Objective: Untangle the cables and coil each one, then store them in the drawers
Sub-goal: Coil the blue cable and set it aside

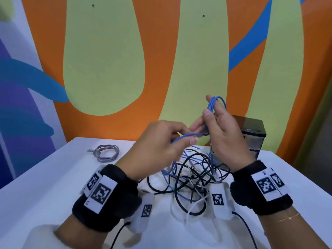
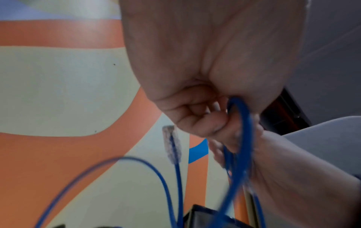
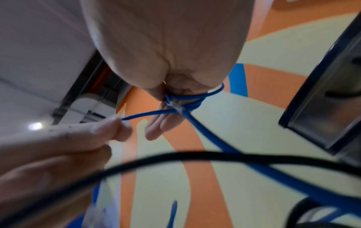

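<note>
Black wrist straps with white tag blocks sit nearest the head camera, one on each of your forearms above the white table (image 1: 45, 177). Between your wrists lies the tangle (image 1: 190, 178), a loose heap of black, white and blue leads crossing one another on the tabletop. Just above it, your left hand (image 1: 158, 146) has its fingers curled and pinches a run of the blue cable (image 1: 188, 135) between thumb and forefinger, drawing it sideways toward the other hand. Your right hand (image 1: 224, 133) stands upright, palm toward you, with several loops of that same blue cable gathered around its raised fingers (image 1: 220, 105) and the thumb pressed against the bundle; from the right wrist view the loops cross at the fingers and a clear plug end lies against them, while a strand drops back into the heap. To the left, well apart from the pile, a grey cable (image 1: 107, 152) rests on the table already wound into a small coil. Behind your right hand, at the table's far right edge, stands the dark drawer unit (image 1: 255, 139), its drawer fronts partly hidden by the hand. Beyond the table rises a wall (image 1: 107, 60) painted in orange, pale green and blue shapes.
</note>
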